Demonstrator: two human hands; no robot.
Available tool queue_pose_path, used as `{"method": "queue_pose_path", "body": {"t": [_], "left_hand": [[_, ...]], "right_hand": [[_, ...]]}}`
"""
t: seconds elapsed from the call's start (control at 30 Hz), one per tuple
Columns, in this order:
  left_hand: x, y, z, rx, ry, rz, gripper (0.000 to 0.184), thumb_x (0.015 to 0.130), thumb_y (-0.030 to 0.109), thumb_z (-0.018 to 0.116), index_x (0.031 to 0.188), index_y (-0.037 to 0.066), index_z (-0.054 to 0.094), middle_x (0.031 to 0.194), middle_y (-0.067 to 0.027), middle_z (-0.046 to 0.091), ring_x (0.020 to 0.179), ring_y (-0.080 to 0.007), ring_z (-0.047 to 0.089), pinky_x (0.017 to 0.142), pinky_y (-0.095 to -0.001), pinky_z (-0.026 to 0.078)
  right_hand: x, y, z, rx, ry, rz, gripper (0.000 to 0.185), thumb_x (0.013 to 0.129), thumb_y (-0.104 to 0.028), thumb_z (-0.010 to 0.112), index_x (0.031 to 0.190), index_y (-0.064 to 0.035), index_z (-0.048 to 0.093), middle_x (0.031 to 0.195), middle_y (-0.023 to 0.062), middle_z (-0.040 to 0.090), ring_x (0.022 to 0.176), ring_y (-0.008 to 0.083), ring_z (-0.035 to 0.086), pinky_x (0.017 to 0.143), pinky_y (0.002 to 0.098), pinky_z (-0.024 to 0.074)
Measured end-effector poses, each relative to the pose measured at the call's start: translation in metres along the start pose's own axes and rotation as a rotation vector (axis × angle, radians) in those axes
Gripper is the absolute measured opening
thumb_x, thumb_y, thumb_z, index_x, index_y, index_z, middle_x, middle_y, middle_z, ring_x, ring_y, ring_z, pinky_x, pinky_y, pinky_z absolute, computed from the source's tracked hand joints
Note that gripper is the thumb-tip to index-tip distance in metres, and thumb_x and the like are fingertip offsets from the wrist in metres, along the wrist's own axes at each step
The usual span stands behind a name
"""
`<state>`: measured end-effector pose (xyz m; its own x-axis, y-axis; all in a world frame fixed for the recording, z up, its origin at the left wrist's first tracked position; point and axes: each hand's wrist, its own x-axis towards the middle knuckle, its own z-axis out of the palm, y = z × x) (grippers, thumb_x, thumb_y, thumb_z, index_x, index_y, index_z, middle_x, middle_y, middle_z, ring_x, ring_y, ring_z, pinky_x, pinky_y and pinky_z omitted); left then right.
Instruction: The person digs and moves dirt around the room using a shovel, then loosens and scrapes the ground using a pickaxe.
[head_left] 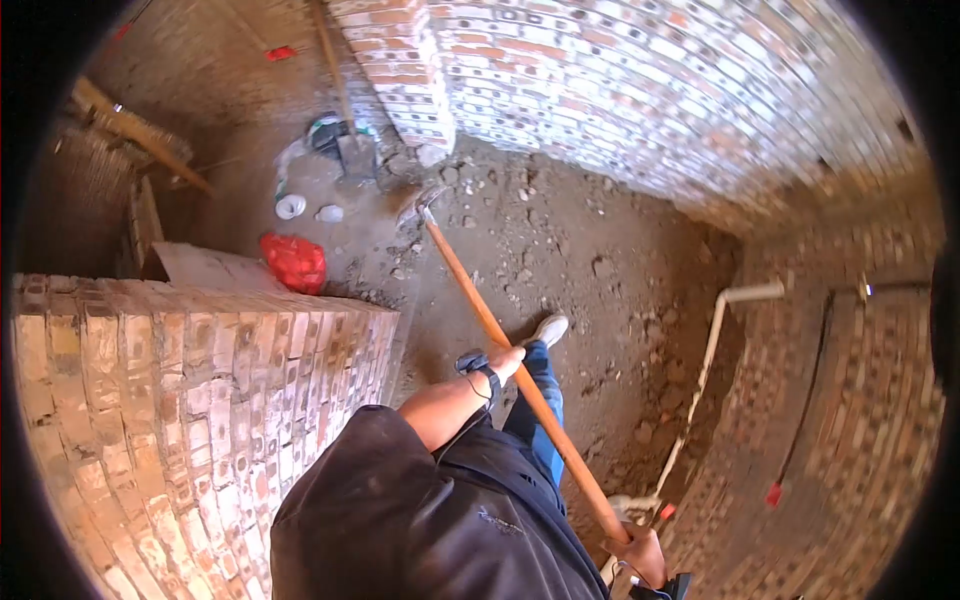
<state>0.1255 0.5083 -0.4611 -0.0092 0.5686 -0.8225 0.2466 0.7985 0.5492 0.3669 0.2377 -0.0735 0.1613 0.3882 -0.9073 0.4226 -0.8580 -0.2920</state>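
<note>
A long-handled shovel [470,285] slants across the view, its wooden handle running from beside my waist out to the dirt floor. My left hand [507,360] is wrapped around the middle of the handle, with a dark band on that wrist. Lower down, my right hand [640,553] grips the rear end of the handle. The metal blade [418,203] rests at the floor by the edge of the rubble [530,220]; its shape is partly blurred and foreshortened. My shoe [550,328] stands on the dirt next to the handle.
A low brick wall [210,400] stands at left, a taller brick wall [640,90] beyond. Another shovel [357,155], a red bag [293,262] and a white roll [290,207] are at the far left. A pale pipe [705,370] runs along the right side.
</note>
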Motion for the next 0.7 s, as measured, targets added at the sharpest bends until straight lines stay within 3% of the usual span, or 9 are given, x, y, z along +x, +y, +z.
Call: {"method": "queue_pose_path", "body": {"t": [0.07,0.1,0.2,0.27,0.33,0.37,0.5,0.6,0.7], "left_hand": [[-0.008,0.073,-0.014,-0.066,0.077,0.053,0.022,0.074,0.026,0.068,0.08,0.006,0.062,0.073,-0.0071,0.06,0.067,-0.0204,0.06,0.054,-0.0398,0.046],[0.002,0.101,-0.019,-0.051,0.08,0.058,0.025,0.075,0.029,0.069,0.082,0.006,0.062,0.074,-0.0063,0.059,0.07,-0.0205,0.059,0.057,-0.0381,0.047],[0.046,0.162,-0.011,-0.324,0.162,-0.026,0.027,0.075,0.027,0.07,0.092,0.008,0.061,0.085,-0.0074,0.06,0.073,-0.019,0.06,0.053,-0.0364,0.048],[0.092,0.208,-0.023,-0.16,0.238,-0.043,0.026,0.076,0.026,0.069,0.091,0.008,0.059,0.087,-0.0065,0.061,0.074,-0.0193,0.06,0.054,-0.0359,0.048],[0.107,0.245,-0.025,-0.312,0.173,-0.026,0.024,0.078,0.026,0.069,0.091,0.007,0.059,0.086,-0.0055,0.06,0.075,-0.021,0.06,0.058,-0.0364,0.049],[0.101,0.28,-0.029,-0.323,0.202,-0.085,0.024,0.08,0.025,0.068,0.091,0.007,0.058,0.085,-0.0053,0.059,0.073,-0.0214,0.06,0.06,-0.0367,0.049],[0.137,0.357,-0.055,-0.433,0.266,-0.04,0.023,0.083,0.027,0.066,0.088,0.006,0.057,0.083,-0.0054,0.059,0.071,-0.0199,0.059,0.058,-0.0362,0.048],[0.183,0.395,-0.08,-0.476,0.239,-0.035,0.025,0.087,0.029,0.064,0.086,0.005,0.058,0.084,-0.0066,0.06,0.074,-0.0206,0.06,0.057,-0.0379,0.048],[0.215,0.424,-0.11,-0.438,0.155,-0.043,0.032,0.087,0.033,0.063,0.09,0.001,0.062,0.086,-0.01,0.064,0.076,-0.0222,0.065,0.062,-0.0369,0.058]], "right_hand": [[0.043,-0.023,-0.03,0.026,0.154,-0.372,0.028,0.074,-0.015,0.076,0.094,0.0043,0.069,0.064,0.0008,0.059,0.058,0.0064,0.051,0.052,0.0276,0.0434],[0.058,-0.055,-0.055,0.04,0.103,-0.233,0.029,0.074,-0.012,0.074,0.097,0.0049,0.068,0.064,0.0032,0.059,0.06,0.0072,0.052,0.054,0.0275,0.0438],[0.109,-0.13,-0.129,-0.143,0.136,-0.458,0.029,0.074,-0.009,0.071,0.099,0.0057,0.067,0.063,0.0069,0.059,0.06,0.0082,0.053,0.054,0.0279,0.0445],[0.139,-0.184,-0.174,-0.208,0.129,-0.445,0.031,0.073,-0.007,0.068,0.101,0.0062,0.066,0.062,0.0094,0.059,0.058,0.0087,0.052,0.055,0.0292,0.045],[0.152,-0.238,-0.22,-0.238,0.006,-0.499,0.034,0.075,-0.005,0.066,0.108,0.0012,0.065,0.065,0.0191,0.059,0.059,0.0167,0.06,0.057,0.0325,0.0479],[0.153,-0.273,-0.23,-0.271,0.096,-0.503,0.03,0.076,-0.008,0.065,0.105,0.0009,0.065,0.067,0.0209,0.059,0.059,0.0226,0.062,0.057,0.0344,0.0475],[0.173,-0.389,-0.277,-0.503,0.082,-0.606,0.031,0.078,-0.013,0.068,0.105,0.0007,0.065,0.07,0.0226,0.06,0.067,0.0368,0.064,0.061,0.0395,0.0479],[0.197,-0.47,-0.294,-0.644,0.073,-0.616,0.032,0.078,-0.014,0.069,0.106,-0.0007,0.064,0.069,0.0219,0.06,0.067,0.0377,0.063,0.061,0.0397,0.0477],[0.225,-0.535,-0.297,-0.749,0.099,-0.555,0.033,0.077,-0.016,0.071,0.106,-0.0012,0.065,0.075,0.022,0.063,0.068,0.0364,0.063,0.062,0.0412,0.0469]]}}
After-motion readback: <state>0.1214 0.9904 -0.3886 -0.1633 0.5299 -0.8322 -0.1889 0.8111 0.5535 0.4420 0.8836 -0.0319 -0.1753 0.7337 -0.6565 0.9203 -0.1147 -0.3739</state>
